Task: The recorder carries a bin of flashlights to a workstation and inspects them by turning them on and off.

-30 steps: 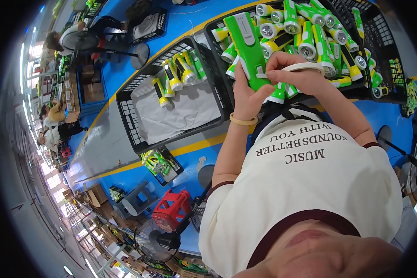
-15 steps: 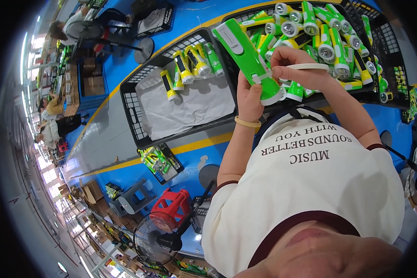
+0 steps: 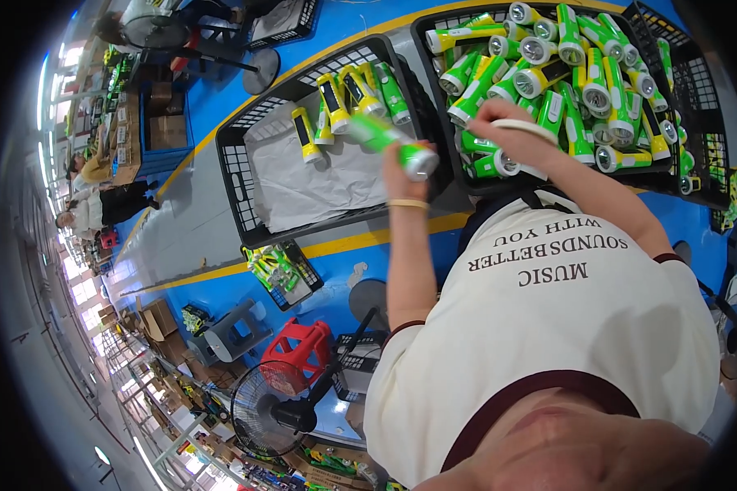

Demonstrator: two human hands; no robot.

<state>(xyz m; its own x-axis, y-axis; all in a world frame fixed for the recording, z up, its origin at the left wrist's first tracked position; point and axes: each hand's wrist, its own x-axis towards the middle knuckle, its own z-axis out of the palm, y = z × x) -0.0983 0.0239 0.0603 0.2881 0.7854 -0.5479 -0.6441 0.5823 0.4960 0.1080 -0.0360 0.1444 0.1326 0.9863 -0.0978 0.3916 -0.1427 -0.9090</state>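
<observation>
My left hand (image 3: 403, 176) is closed round a green flashlight (image 3: 377, 135), blurred by motion, above the right side of the half-filled crate (image 3: 237, 192). Its lamp end points toward me. In that crate several yellow and green flashlights (image 3: 354, 94) lie along the far side on white paper (image 3: 311, 184). My right hand (image 3: 512, 135) is over the near left part of a full crate (image 3: 569, 173), fingers curled beside the heaped flashlights. A white ring (image 3: 526, 127) circles its wrist. What its fingertips hold, if anything, is hidden.
Another black crate (image 3: 696, 90) adjoins on the right. A smaller crate of flashlights (image 3: 303, 274) stands on the blue floor at the left. A red stool (image 3: 299, 352), a grey stool (image 3: 237, 331) and a fan (image 3: 270, 409) are nearby. Other people are at the far left.
My left hand has moved left with the flashlight, swinging it from over the full crate to the half-filled one. My right hand has come off that flashlight and moved slightly lower.
</observation>
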